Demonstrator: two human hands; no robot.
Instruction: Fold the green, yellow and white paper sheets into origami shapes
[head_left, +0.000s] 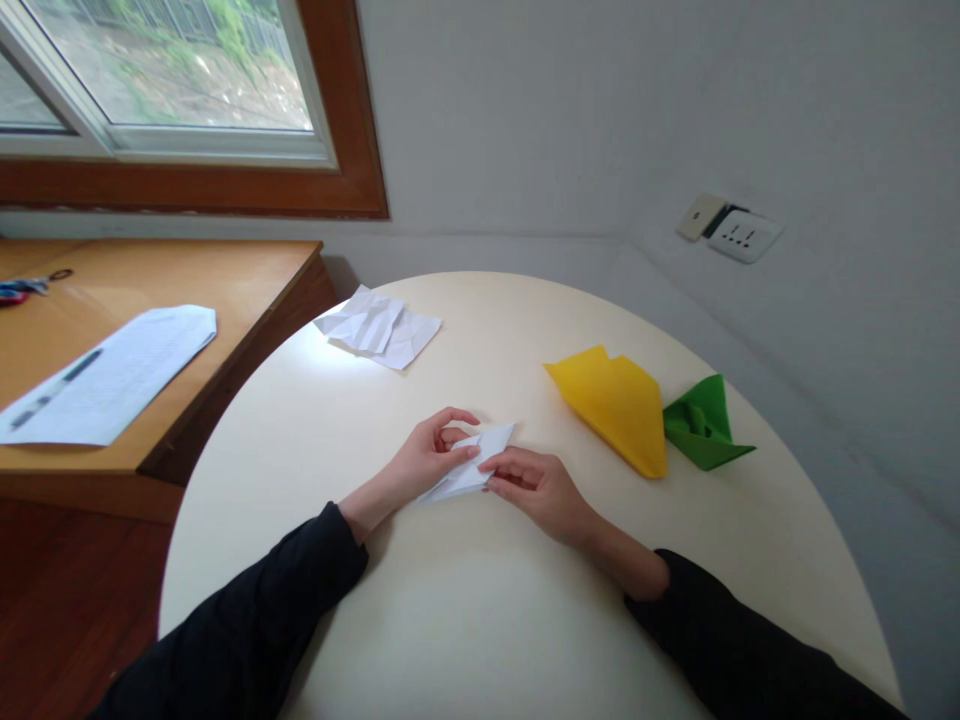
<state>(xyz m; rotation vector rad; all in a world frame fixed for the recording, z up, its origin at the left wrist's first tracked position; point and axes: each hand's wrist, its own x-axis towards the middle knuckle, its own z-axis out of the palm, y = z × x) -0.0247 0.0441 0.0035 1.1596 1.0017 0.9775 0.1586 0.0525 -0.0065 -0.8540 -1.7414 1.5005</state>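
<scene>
A small folded white paper [480, 460] lies near the middle of the round cream table [465, 620]. My left hand [427, 455] pinches its left part with thumb and fingers curled over it. From the right, my right hand [536, 490] presses fingertips on the paper's lower right edge. Both sleeves are black.
A folded yellow paper [615, 405] and a folded green paper [701, 425] lie to the right. A creased white sheet [379, 328] sits at the table's far left edge. A wooden desk [247, 280] with a printed sheet [105, 375] stands at left. A wall socket [742, 235] is on the right.
</scene>
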